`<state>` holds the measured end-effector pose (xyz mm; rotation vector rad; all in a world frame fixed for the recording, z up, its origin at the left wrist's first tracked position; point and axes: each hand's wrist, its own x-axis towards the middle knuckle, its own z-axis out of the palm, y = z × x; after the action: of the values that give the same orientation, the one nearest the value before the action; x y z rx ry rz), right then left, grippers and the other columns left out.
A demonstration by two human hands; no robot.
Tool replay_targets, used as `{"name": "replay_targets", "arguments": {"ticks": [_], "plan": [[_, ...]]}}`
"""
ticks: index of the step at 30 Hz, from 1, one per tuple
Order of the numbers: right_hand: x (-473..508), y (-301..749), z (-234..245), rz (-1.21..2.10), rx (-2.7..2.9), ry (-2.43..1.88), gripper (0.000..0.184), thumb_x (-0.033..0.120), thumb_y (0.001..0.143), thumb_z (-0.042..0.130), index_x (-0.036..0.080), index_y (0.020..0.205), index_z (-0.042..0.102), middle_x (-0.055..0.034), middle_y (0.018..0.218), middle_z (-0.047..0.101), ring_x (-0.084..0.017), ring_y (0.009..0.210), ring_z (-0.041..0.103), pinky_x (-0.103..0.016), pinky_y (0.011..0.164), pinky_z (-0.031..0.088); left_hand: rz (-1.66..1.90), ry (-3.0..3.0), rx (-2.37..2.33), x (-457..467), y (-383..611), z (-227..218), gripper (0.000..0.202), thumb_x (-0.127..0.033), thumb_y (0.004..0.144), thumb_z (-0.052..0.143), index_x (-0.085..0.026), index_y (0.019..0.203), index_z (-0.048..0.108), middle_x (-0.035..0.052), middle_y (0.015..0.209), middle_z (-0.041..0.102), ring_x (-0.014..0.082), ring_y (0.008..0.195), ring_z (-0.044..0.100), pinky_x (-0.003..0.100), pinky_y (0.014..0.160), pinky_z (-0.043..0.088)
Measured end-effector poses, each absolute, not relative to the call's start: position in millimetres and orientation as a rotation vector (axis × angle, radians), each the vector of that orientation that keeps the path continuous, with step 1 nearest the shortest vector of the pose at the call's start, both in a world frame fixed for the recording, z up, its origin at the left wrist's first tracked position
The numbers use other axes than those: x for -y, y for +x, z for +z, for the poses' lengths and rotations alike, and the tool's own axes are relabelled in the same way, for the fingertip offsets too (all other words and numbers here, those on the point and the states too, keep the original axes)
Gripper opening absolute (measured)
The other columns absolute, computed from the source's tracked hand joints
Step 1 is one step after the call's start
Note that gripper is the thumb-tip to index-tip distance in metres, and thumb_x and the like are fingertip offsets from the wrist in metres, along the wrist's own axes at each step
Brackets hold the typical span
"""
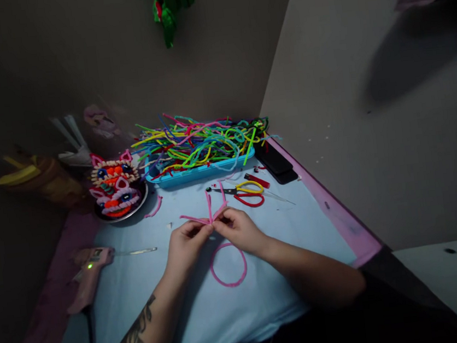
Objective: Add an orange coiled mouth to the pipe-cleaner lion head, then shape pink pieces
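My left hand (187,242) and my right hand (238,228) meet over the middle of the light blue table (151,290). Both pinch a bent pink pipe cleaner (209,209) whose ends stick up and out to the sides between my fingertips. A pink pipe-cleaner ring (228,265) lies flat on the table just below my hands, partly under my right wrist.
A blue tray (199,170) heaped with colourful pipe cleaners stands at the back. Red and yellow scissors (244,193) and a red lighter (256,180) lie behind my hands. A pipe-cleaner lion head (115,191) sits on a plate at the left; a pink glue gun (89,272) lies nearer.
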<state>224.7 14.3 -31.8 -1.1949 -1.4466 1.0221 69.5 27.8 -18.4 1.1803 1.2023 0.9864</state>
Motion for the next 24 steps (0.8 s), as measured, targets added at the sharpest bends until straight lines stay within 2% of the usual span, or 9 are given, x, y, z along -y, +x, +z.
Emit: {"name": "replay_targets", "arguments": {"ticks": [6,12,18,24], "plan": [[-14.5,224.8,-35.0,1.148,1.339,-1.216,0.016,0.033,0.08,0.063,0.017,0.076,0.061,0.0006,0.07,0.06,-0.013,0.064,0.055,-0.026,0.06,0.044,0.972,1.199,-1.211,-27.1,68.2,-19.0,0.02,-0.034,0.064,0.079,-0.017,0.06,0.069,0.0005,0.056,0.06,0.012,0.053,0.047,0.024,0.051,0.035],[-19.1,223.9,-39.8,1.288,1.187,-1.077,0.023,0.033,0.072,0.071,0.021,0.076,0.052,0.0034,0.071,0.053,-0.012,0.065,0.051,-0.025,0.06,0.043,0.96,1.221,-1.185,-25.5,68.9,-19.0,0.023,-0.035,0.065,0.079,-0.016,0.06,0.067,0.0013,0.057,0.06,0.0124,0.054,0.047,0.025,0.052,0.034],[-18.8,224.5,-37.6,1.376,1.184,-0.932,0.029,0.041,0.074,0.074,0.021,0.077,0.053,0.0033,0.071,0.053,-0.012,0.064,0.049,-0.025,0.061,0.041,0.925,1.073,-1.022,-24.1,68.8,-20.8,0.031,-0.043,0.067,0.081,-0.016,0.065,0.064,-0.0031,0.054,0.053,0.0088,0.05,0.04,0.023,0.051,0.03],[-17.9,225.6,-34.3,1.407,1.189,-0.866,0.029,0.04,0.073,0.076,0.02,0.076,0.055,0.0033,0.069,0.054,-0.012,0.063,0.05,-0.024,0.06,0.042,0.92,1.039,-0.941,-24.8,69.7,-22.1,0.038,-0.048,0.065,0.082,-0.016,0.065,0.063,-0.0026,0.057,0.055,0.009,0.054,0.045,0.022,0.055,0.034]]}}
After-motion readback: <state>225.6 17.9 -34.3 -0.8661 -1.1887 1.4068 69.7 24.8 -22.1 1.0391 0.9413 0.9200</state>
